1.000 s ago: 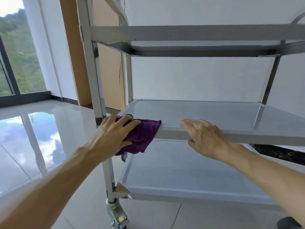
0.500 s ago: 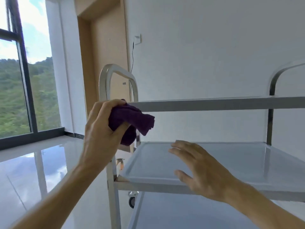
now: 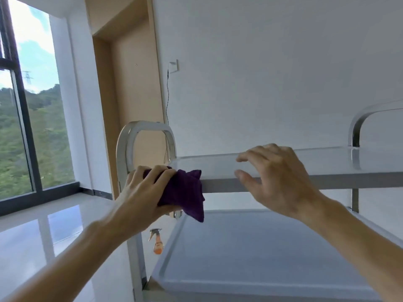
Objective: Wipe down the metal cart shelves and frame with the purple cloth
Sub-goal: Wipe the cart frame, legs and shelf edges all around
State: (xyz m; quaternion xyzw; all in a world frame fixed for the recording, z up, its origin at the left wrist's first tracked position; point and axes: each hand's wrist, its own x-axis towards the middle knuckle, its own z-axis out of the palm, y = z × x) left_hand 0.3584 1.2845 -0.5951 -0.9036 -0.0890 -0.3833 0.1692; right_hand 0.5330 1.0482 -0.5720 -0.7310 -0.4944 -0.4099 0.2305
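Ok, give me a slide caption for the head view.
Left hand holds purple cloth at cart's top shelf corner.

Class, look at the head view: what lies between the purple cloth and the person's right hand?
Only a bare stretch of the top shelf's front edge lies between the purple cloth and the right hand; the head view shows it.

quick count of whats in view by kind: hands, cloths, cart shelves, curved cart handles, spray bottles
hands: 2, left hand and right hand
purple cloth: 1
cart shelves: 2, top shelf and shelf below
curved cart handles: 2, left handle and right handle
spray bottle: 1
total: 8
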